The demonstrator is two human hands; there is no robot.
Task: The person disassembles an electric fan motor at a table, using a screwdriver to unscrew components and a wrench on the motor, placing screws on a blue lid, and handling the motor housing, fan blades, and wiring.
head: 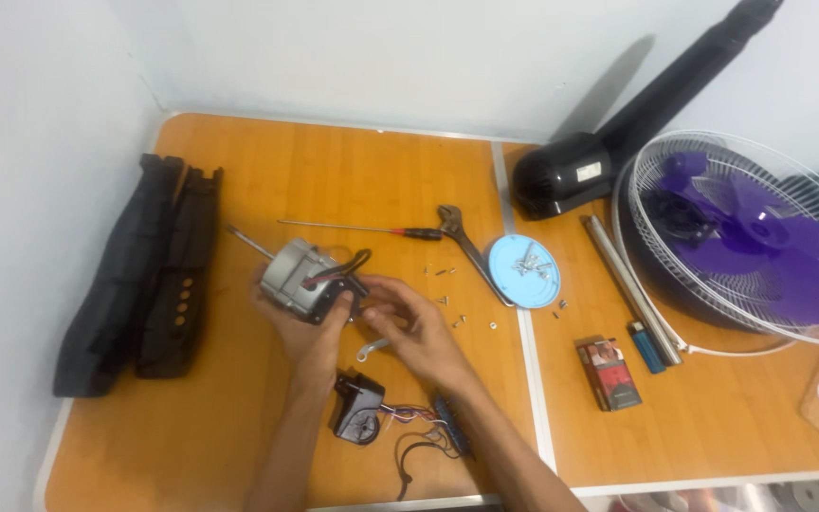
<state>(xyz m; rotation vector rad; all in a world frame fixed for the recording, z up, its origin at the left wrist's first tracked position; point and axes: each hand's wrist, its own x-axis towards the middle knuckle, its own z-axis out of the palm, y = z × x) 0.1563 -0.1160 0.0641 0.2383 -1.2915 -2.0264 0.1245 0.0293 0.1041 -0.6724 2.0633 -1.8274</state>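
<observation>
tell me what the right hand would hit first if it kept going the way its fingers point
The right hand points up-left, fingertips already at the black end of the grey fan motor held by the left hand; the motor comes first.

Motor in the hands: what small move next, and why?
Probably fetch the screwdriver. The left hand cradles the fan motor while the right hand fingers its black rear bracket with no tool, and loose screws lie beside.

Both forearms are bare, no sleeves, and the left hand (300, 327) and right hand (419, 332) wear nothing
</observation>
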